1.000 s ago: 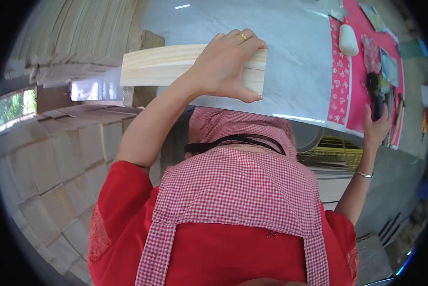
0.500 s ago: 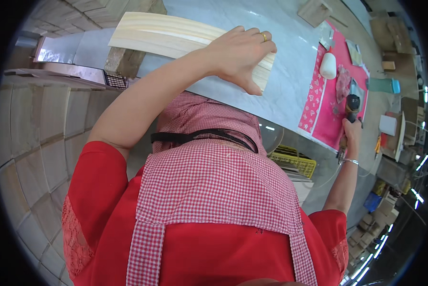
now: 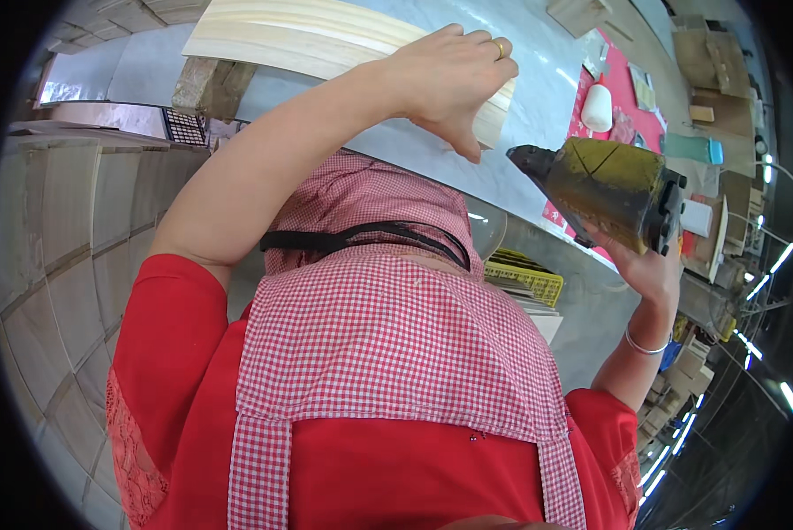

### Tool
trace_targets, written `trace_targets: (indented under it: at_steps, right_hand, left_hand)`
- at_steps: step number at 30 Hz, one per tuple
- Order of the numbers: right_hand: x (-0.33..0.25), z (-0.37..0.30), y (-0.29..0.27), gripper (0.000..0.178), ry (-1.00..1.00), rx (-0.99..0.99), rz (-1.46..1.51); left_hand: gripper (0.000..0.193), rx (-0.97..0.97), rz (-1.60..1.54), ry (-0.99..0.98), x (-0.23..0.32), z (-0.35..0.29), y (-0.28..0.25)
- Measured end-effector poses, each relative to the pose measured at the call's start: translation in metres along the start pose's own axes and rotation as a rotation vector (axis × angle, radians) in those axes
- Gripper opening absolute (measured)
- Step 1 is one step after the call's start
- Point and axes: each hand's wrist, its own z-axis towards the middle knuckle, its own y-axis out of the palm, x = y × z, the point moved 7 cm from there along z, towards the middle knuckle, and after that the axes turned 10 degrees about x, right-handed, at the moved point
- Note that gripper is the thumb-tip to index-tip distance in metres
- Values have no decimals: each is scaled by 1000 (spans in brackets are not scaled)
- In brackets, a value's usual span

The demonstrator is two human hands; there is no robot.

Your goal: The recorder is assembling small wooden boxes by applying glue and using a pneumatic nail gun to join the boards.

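A pale wooden board (image 3: 303, 40) lies across the bench, its left part over a rough wooden block (image 3: 211, 87). My left hand (image 3: 449, 84) is on the board's right end, the fingers over the far side and the thumb at the near side. At the right, raised above the bench's front edge, is a worn yellow and black nail gun (image 3: 608, 185). My right hand (image 3: 639, 269) is closed on it from below, with most of the fingers hidden behind the tool. The gun's narrow black end points left, towards the board's end and a little apart from it.
A pink sheet (image 3: 628, 88) on the grey-white bench top (image 3: 538, 53) bears a white glue bottle (image 3: 597, 108). Beyond it lies a teal bottle (image 3: 692, 148). A wooden piece (image 3: 579, 13) rests farther back. Stacked boards (image 3: 69, 212) stand left; a yellow crate (image 3: 527, 276) sits below the bench.
My right hand has lifted the nail gun off the pink sheet and turned it, so that it now points left. My left hand stays on the board; the whole view has shifted slightly.
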Motion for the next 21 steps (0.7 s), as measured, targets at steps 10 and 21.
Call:
trace_targets:
  at_steps: [10,21]
  right_hand:
    - [-29,16,11,40,-45,-136,-108]
    - [-15,20,10,41,-200,-106,-212]
  left_hand:
    - [85,29,-19,-8,-1,-2,1]
    - [85,16,-8,-30,-1,-3,2]
